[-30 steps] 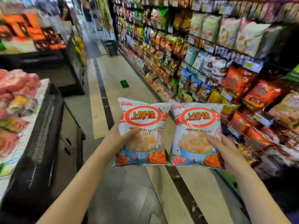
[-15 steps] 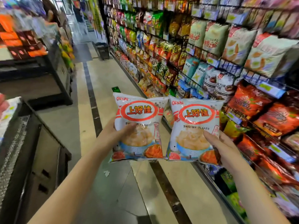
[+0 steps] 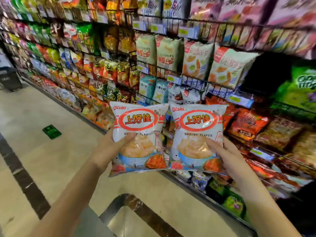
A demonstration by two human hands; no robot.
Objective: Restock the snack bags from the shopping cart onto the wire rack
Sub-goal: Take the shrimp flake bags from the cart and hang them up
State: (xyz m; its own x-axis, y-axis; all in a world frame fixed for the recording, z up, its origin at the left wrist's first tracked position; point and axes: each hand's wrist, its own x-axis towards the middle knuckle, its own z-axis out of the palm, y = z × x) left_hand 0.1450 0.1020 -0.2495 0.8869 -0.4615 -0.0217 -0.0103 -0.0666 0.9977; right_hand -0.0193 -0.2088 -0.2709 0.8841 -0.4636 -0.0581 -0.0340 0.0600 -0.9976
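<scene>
The left hand (image 3: 109,147) grasps the left shrimp flakes bag (image 3: 139,132) at its lower left edge, thumb across the front. Just beside it, the right shrimp flakes bag (image 3: 196,132) sits grasped in the right hand (image 3: 226,156). Both bags are upright above the aisle floor, before the stocked wire rack (image 3: 195,82)

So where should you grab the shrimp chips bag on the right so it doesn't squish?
Probably its lower right edge, coming from the right, as the right hand holds the right bag now, thumb across the front. The bag stands upright and looks puffy in the middle, and the left bag crowds its other side.
</scene>
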